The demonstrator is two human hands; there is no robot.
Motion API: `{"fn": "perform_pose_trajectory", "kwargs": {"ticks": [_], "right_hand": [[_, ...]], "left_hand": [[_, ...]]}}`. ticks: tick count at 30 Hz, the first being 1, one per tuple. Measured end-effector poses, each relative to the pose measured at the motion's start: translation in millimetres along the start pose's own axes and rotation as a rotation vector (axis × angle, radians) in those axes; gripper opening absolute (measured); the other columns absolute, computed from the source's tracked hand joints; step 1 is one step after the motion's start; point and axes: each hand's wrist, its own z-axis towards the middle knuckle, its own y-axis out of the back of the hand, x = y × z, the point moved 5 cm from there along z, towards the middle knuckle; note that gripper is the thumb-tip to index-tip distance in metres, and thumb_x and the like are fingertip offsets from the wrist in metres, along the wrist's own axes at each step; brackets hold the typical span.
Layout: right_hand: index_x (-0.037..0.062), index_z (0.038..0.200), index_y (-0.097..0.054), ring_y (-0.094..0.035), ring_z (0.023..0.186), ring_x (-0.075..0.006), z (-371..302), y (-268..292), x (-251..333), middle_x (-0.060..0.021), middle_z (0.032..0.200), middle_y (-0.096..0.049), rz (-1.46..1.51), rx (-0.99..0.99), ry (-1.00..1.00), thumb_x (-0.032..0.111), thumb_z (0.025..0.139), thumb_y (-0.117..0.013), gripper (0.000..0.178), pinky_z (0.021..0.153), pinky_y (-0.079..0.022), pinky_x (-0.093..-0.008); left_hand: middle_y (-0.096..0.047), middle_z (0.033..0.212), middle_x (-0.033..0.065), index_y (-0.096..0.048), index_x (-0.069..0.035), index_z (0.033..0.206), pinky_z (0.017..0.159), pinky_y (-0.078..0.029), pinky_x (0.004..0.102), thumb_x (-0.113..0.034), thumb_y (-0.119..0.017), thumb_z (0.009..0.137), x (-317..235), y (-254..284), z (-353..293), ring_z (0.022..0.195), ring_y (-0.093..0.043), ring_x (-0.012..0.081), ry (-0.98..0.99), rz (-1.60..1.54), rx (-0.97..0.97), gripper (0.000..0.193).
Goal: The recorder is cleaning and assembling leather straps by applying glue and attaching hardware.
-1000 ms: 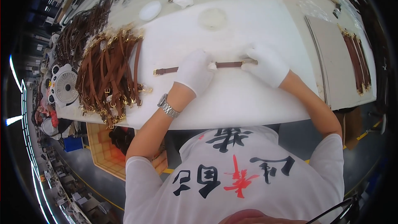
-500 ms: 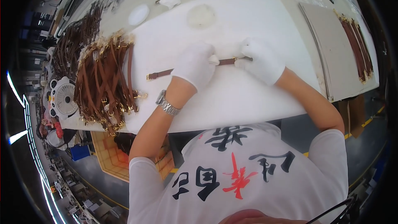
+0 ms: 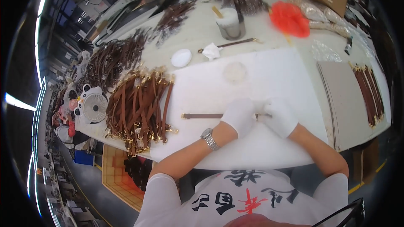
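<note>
A narrow brown leather strap (image 3: 202, 116) with gold-coloured metal at its left end lies level over the white work sheet (image 3: 269, 71). My left hand (image 3: 239, 117), in a white glove, is closed over the strap's middle part. Close beside it, my white-gloved right hand (image 3: 279, 117) pinches the strap's right end. A small bit of metal shows between the two hands, but the fingertips are mostly hidden. A metal watch (image 3: 209, 138) sits on my left wrist.
Left of the sheet lies a big heap of brown straps (image 3: 136, 109), beside a small white fan (image 3: 93, 106). Further off stand a white lid (image 3: 181, 58), a crumpled white cloth (image 3: 211, 52) and a grey pot (image 3: 231, 27). At right, several straps (image 3: 368, 94) lie beside a grey board (image 3: 345, 101).
The view has tilted up, bringing in more of the table's far side. My hands have come closer together, the left one shifting right along the strap, so more of its left part shows.
</note>
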Motion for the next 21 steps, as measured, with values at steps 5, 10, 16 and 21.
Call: {"fn": "perform_pose_trajectory", "kwargs": {"ticks": [5,10,16,21], "right_hand": [[0.0021,0.080,-0.075,-0.066,0.078,-0.0399,0.2,6.4,13.5,-0.0193,0.082,-0.069,-0.013,0.024,-0.055,0.020,0.079,-0.085,0.021,0.072,-0.053,-0.0499],[0.0017,0.081,-0.076,-0.066,0.080,-0.0380,-1.1,8.0,-2.4,-0.0189,0.082,-0.068,-0.126,0.029,-0.106,0.020,0.077,-0.088,0.022,0.074,-0.052,-0.0484],[0.0014,0.094,-0.078,-0.066,0.090,-0.0380,17.7,1.8,14.1,-0.0172,0.088,-0.070,-0.094,0.151,-0.076,0.022,0.077,-0.088,0.028,0.078,-0.052,-0.0478],[0.0006,0.103,-0.077,-0.067,0.091,-0.0393,4.9,-0.2,11.2,-0.0176,0.088,-0.070,-0.097,0.101,-0.041,0.022,0.077,-0.088,0.036,0.080,-0.053,-0.0499]], "left_hand": [[-0.074,0.099,0.0238,-0.075,-0.005,0.105,0.091,-0.058,0.0485,-0.012,-0.066,0.091,42.0,2.2,-20.0,0.096,-0.073,0.0420,0.237,-0.141,0.039,0.018],[-0.071,0.094,0.0081,-0.070,-0.004,0.101,0.081,-0.057,0.0337,-0.021,-0.080,0.095,71.7,11.5,-24.5,0.089,-0.070,0.0178,0.360,-0.654,0.021,0.020],[-0.071,0.092,0.0016,-0.070,-0.006,0.105,0.071,-0.058,0.0278,-0.018,-0.080,0.096,96.6,-2.8,-32.3,0.084,-0.067,0.0089,0.455,-0.865,-0.066,0.018],[-0.069,0.094,0.0012,-0.071,-0.007,0.112,0.072,-0.056,0.0253,-0.022,-0.075,0.101,84.7,-35.1,-2.4,0.081,-0.063,0.0073,0.310,-0.737,0.042,0.019]]}}
